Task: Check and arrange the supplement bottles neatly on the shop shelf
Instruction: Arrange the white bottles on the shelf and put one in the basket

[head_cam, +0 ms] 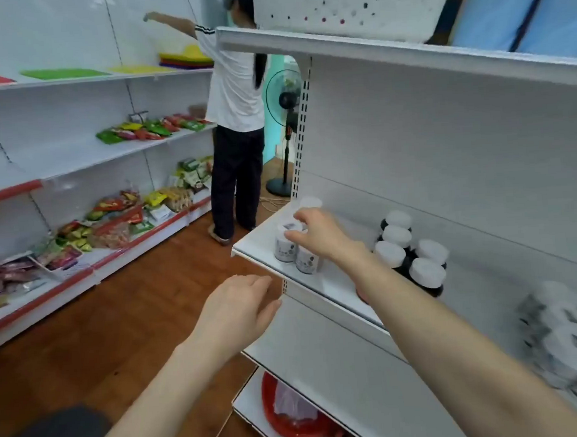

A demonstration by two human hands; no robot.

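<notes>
Three small white supplement bottles (284,249) stand at the left end of the white middle shelf (258,243). My right hand (318,231) reaches over them, fingers closed on the cap of one white bottle. Another white-capped bottle (310,203) stands just behind my hand. To the right stand several dark bottles with white caps (411,254). Farther right, a blurred cluster of white bottles (564,340) sits near the frame edge. My left hand (235,309) hovers open in front of the shelf edge, holding nothing.
Another person in a white shirt (234,96) stands ahead, reaching toward the left wall shelves. Those shelves hold snack packets (118,212). A standing fan (286,117) is behind the shelf post. A red basin (289,417) lies on the bottom shelf. The floor is brown wood.
</notes>
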